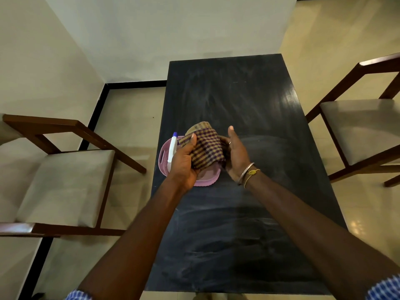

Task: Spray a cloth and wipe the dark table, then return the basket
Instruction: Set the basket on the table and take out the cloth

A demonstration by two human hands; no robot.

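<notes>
Checked cloth (206, 148) (purple & tan, bunched into a loose fold) is up off the surface, held betw. both hands right above the pink basket (162, 158). Left grip (184, 167) is closed on the cloth's near-left part, thumb pressed across the top, fingers underneath. Right grip (237, 156) meets the cloth's right edge w/ fingers curled in against the fabric, thumb standing straight up & free; a ring shows on one finger, a metal bangle (245, 173) & a yellow thread at the wrist. Basket sits on the dark surface (238, 224) near its left edge, approx. mid-length. A white spray bottle (172, 148) w/ blue tip leans in the basket's left side, just beside the left hand. The surface shows pale streaks. One wooden chair (65, 180) w/ pale seat stands to the left, another (363, 122) to the right, both on a cream tiled floor.
</notes>
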